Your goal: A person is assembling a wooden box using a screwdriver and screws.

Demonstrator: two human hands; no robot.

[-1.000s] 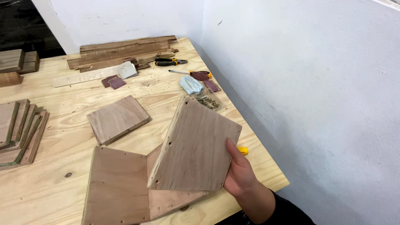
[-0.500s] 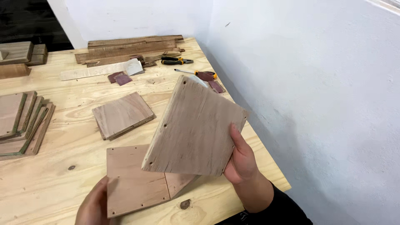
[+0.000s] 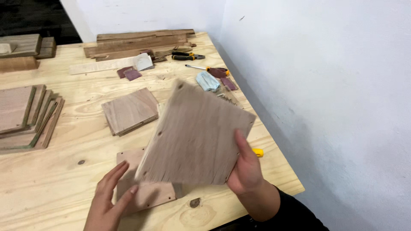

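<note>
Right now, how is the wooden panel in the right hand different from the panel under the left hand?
The raised panel is held tilted in the air by the right hand; the flat panel lies on the table, touched by the left hand. The raised panel is fully visible; the flat panel is half hidden. Both are brown with small edge holes.

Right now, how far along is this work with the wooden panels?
Done, by the look of it: panels are cut, and the raised panel has small holes along its edges. In hand: the right hand holds that panel tilted above the workbench, while the left hand rests on a flat panel beneath. Left: the small stack and the larger stack lie apart, unjoined.
</note>
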